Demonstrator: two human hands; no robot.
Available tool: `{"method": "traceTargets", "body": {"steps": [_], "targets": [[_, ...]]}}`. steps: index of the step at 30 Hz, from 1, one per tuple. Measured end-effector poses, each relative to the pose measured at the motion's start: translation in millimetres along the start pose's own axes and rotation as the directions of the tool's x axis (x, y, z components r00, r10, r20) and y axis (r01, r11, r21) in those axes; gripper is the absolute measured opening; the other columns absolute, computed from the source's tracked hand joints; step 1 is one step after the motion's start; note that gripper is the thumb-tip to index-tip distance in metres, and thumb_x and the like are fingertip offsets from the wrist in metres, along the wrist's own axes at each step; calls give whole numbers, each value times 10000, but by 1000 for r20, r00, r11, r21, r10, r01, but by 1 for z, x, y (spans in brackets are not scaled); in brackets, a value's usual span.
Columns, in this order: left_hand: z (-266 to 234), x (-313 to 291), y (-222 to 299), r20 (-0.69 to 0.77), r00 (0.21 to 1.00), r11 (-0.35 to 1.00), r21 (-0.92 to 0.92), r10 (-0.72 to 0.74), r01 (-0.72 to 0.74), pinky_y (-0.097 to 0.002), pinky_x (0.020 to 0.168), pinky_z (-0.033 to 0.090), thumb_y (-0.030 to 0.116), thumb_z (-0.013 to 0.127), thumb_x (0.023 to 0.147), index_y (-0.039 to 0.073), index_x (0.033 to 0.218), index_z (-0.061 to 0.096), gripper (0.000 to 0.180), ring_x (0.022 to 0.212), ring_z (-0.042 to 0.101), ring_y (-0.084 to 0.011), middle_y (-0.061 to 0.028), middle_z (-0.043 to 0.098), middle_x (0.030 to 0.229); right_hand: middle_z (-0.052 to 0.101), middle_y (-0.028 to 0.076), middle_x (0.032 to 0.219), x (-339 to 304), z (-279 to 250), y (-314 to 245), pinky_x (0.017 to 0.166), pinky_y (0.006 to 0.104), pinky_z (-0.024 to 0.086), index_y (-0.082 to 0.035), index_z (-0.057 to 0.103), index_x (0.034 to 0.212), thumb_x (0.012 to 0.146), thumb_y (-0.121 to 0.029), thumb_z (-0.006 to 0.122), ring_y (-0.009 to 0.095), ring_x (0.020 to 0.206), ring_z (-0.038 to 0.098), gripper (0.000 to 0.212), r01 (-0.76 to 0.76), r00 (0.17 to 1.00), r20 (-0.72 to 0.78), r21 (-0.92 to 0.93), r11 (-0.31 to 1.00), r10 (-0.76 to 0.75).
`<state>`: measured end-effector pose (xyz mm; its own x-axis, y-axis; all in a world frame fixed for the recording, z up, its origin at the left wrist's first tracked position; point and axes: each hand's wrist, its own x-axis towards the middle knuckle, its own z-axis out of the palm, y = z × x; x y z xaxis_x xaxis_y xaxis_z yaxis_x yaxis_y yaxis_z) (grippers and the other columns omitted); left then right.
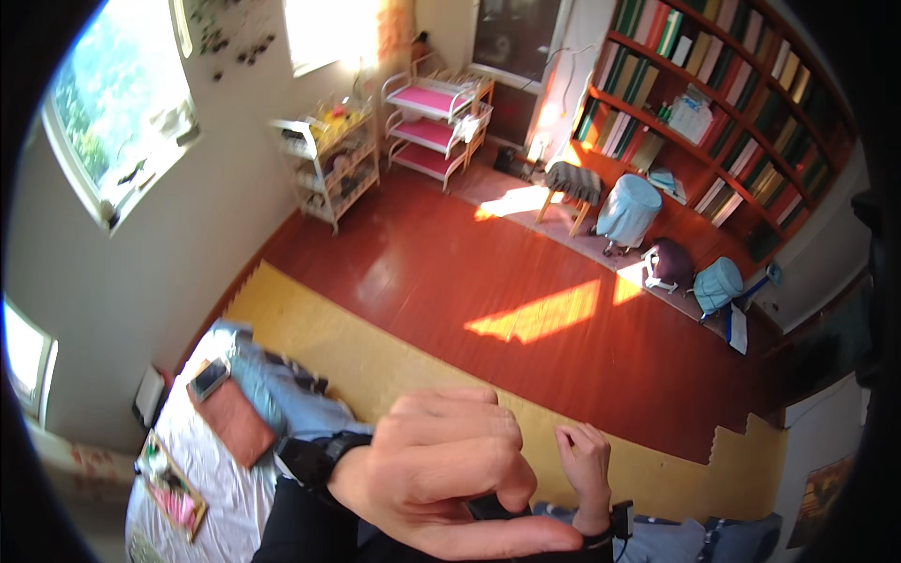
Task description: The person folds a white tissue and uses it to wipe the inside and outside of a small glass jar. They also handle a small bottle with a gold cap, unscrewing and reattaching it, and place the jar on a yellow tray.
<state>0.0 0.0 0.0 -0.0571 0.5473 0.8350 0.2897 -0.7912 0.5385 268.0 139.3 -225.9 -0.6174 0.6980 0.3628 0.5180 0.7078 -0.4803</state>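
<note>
My left hand [441, 464] is raised large in the lower middle, back of the hand up. Its fingers curl in and the thumb stretches out to the right below them; nothing shows between thumb and forefinger but dark cloth behind. A black watch-like band [321, 464] circles that wrist. Smaller and further right, my right hand [587, 469] is lifted with its fingers folded into a fist, and no object sticks out of it. A dark device [621, 519] on a strap sits at the right wrist. Neither hand touches anything around it.
On the white-covered surface at left lie a brown pouch [230, 422], a phone [209, 378], blue cloth [258, 385] and a small tray [178, 502]. Yellow matting [375, 357] borders the red wooden floor [404, 272]. Further off stand carts [427, 131], covered stools [627, 211] and a bookcase [657, 131].
</note>
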Motion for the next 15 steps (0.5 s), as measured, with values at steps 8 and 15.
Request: {"method": "traceTargets", "body": {"steps": [8,15], "targets": [[-7,62,-222,-60,963,947,172,-264,270,-304,494,307,103,818,858,19,697,596,287,509,461,-153,-59,542,591,685,150,768,144,23,138,670,443,519,-24,710,807,850,-74,726,355,734,660,68,-117,986,-130,-66,991,107],[-85,90,-346,-570,668,685,233,-478,690,-225,561,365,-7,682,920,3,716,601,219,632,492,-46,23,570,670,703,129,783,345,42,215,694,434,541,-45,719,808,848,-139,741,332,750,682,104,47,989,-136,-93,995,-60]]}}
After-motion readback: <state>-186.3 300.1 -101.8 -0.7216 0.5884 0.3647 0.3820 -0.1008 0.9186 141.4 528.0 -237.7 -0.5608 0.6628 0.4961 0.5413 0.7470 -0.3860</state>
